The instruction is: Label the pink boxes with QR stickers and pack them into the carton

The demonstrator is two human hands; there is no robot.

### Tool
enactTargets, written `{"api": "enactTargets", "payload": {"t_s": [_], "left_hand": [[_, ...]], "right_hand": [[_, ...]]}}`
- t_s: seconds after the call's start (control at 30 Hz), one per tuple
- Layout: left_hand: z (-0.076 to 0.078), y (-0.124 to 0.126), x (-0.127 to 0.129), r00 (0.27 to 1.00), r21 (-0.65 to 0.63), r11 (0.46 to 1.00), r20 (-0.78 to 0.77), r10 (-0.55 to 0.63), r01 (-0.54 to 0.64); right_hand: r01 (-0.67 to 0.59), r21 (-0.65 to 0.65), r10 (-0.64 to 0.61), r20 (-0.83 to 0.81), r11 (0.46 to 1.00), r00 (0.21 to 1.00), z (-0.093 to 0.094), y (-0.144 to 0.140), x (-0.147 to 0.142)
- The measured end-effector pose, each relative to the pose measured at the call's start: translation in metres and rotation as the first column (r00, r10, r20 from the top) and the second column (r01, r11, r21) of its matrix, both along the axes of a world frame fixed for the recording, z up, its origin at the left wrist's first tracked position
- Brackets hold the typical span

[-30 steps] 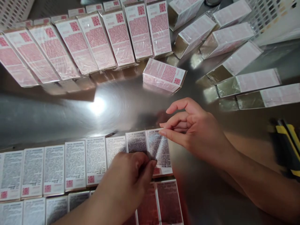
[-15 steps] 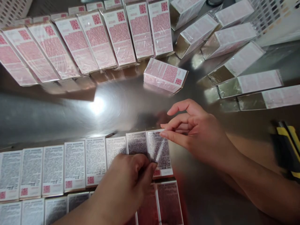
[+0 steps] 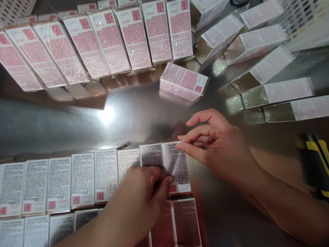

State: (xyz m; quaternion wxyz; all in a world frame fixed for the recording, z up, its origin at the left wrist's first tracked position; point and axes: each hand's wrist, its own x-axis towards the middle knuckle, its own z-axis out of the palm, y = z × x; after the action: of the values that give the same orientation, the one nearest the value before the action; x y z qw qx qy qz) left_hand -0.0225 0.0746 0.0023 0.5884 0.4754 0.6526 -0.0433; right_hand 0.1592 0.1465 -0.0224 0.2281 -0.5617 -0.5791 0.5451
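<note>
A row of small white printed cartons (image 3: pixel 106 175) lies side by side on the metal table. My left hand (image 3: pixel 145 195) is over the right part of this row, its fingers curled and its thumb pressed against them beside the end carton (image 3: pixel 178 168). What that pinch holds, if anything, is hidden. At the end carton's top right corner is my right hand (image 3: pixel 214 142), thumb and a finger closed together, index finger raised. I cannot make out anything between those fingertips. Below runs a second row of cartons (image 3: pixel 186 223), partly covered by my left arm.
Upright pink-and-white boxes in clear film (image 3: pixel 131 41) stand at the back left. One wrapped box (image 3: pixel 183 82) lies alone mid-table. Several more boxes (image 3: pixel 257 44) lie at the back right by a white perforated basket (image 3: pixel 303 24). A yellow-and-black object (image 3: pixel 317 161) is at the right edge.
The view has shifted slightly. Both hands keep nearly the same pose at the end carton. A bright diagonal streak on that carton's face has faded.
</note>
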Motion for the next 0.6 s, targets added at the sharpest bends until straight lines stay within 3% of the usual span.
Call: {"api": "enactTargets", "payload": {"t_s": [0.6], "left_hand": [[-0.0011, 0.0014, 0.0007, 1.0, -0.029, 1.0, -0.023, 0.005, -0.005]], "right_hand": [[-0.015, 0.039, 0.014, 0.026, 0.999, 1.0, -0.0003, -0.0003, -0.0007]]}}
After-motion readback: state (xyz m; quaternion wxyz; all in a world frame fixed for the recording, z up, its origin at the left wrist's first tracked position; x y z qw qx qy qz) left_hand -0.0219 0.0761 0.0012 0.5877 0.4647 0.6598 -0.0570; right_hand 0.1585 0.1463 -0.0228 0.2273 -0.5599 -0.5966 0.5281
